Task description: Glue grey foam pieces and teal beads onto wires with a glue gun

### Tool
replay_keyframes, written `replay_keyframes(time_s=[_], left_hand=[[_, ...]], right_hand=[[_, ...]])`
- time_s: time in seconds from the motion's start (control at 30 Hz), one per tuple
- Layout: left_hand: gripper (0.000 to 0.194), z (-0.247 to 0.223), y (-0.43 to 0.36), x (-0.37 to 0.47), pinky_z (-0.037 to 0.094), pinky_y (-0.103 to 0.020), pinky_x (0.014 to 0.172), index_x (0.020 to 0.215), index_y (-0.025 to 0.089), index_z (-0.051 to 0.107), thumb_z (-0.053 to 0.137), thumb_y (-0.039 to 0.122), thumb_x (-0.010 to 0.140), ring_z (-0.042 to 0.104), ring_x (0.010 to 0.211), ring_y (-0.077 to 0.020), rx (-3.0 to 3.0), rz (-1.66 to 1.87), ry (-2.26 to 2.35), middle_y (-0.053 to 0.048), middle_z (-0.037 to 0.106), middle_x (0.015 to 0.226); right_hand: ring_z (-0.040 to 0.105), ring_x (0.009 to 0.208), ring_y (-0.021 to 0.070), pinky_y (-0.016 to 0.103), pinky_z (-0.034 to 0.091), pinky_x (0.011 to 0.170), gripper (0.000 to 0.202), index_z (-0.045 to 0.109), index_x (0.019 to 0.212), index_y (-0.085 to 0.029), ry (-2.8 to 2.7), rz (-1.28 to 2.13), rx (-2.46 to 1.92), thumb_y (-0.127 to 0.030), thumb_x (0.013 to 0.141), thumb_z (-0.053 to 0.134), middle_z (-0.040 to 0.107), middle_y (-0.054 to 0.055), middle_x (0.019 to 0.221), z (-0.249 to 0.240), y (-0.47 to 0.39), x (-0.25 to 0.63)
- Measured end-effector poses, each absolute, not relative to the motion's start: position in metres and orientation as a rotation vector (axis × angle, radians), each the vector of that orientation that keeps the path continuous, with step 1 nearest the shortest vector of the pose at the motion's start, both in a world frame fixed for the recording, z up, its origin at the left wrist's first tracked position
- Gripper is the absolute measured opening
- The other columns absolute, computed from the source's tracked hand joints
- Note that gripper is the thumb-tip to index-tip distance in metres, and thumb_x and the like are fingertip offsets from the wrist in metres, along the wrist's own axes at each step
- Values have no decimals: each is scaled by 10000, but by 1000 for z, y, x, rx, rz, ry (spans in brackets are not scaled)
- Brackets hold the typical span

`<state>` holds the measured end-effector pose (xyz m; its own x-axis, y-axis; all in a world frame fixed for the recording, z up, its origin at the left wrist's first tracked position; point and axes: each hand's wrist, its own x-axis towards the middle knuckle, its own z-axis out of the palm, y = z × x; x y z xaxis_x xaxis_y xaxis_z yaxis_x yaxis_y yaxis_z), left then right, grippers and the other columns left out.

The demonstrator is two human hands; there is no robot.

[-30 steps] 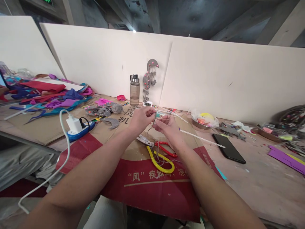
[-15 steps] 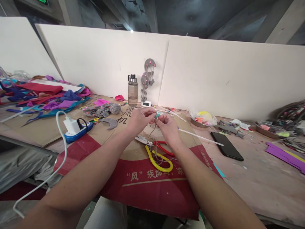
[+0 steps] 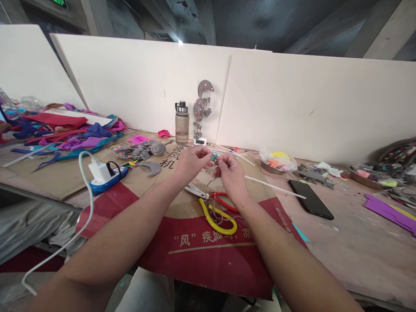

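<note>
A small teal piece (image 3: 214, 157) sits between the fingertips of both hands, above the cardboard. My left hand (image 3: 194, 161) is closed in a pinch on it. Close on its right, my right hand (image 3: 230, 171) has its fingers pinched together, with grey yarn (image 3: 211, 183) trailing from beneath them. Whether the yarn is joined to the teal piece is too small to tell. Below the hands lie yellow-handled scissors (image 3: 231, 228) and a red-handled tool (image 3: 224, 200), with loose yarn looped over the handles.
Red-and-tan cardboard (image 3: 208, 268) covers the table before me. A bottle (image 3: 182, 125) and a grey moon hanging ornament (image 3: 205, 86) stand behind. At left are a power strip (image 3: 108, 182) and felt scraps (image 3: 94, 130); at right, a black phone (image 3: 311, 199) and clear sticks (image 3: 274, 186).
The fingers of my right hand have shifted slightly and curled lower, uncovering more of the teal piece. My left hand stays nearly still. The whole view has moved very slightly.
</note>
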<state>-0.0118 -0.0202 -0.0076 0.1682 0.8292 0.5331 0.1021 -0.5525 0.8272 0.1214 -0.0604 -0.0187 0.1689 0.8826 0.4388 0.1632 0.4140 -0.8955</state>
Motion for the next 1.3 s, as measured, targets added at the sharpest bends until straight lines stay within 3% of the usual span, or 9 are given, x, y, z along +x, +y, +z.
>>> replay_keyframes(time_s=[0.1,0.27,0.5,0.73,0.83,0.97,1.3], left_hand=[[132,-5,-24,-11,519,-194,506,766,158,659,628,287,756,677,601,-137,1791,1422,900,-23,675,674],[141,-1,-28,-11,487,-190,473,731,154,647,638,295,745,655,561,-129,1753,1409,895,-25,668,640],[125,0,-26,-12,377,-186,452,721,167,662,616,280,749,557,507,-90,1803,1412,958,1,632,586],[68,-5,-24,-13,401,-203,559,729,188,649,588,210,747,546,580,-98,1985,1516,1006,10,632,636],[72,-5,-25,-13,405,-209,594,728,193,654,584,186,746,545,610,-104,2122,1558,1072,9,633,649],[85,-7,-25,-12,416,-206,581,756,190,660,576,198,762,572,622,-109,2088,1543,1073,-3,650,677],[118,-2,-31,-8,442,-178,465,758,156,639,609,270,746,624,575,-113,1831,1461,916,-12,644,658]], right_hand=[[411,517,105,237,356,517,108,506,859,-237,-1337,629,-1096,-324,834,446,484,-59,680,-19,-61,122],[447,644,121,246,385,618,116,508,851,-221,-1328,498,-1112,-332,816,511,493,-42,721,-11,-68,120],[353,542,109,247,329,529,181,551,798,-214,-1263,588,-1136,-393,786,572,438,-59,619,-10,-69,119],[459,638,124,261,388,632,164,529,757,-208,-1359,507,-1132,-366,798,547,505,-38,663,-13,-67,121],[507,623,118,267,420,631,127,478,782,-217,-1296,653,-1070,-331,787,535,559,-30,713,-16,-65,119],[440,524,89,232,365,507,113,450,846,-233,-1223,789,-1003,-278,759,506,543,-50,738,-17,-63,117],[388,577,96,238,339,555,163,548,764,-189,-1271,619,-1062,-348,760,584,509,-46,655,-9,-71,116]])
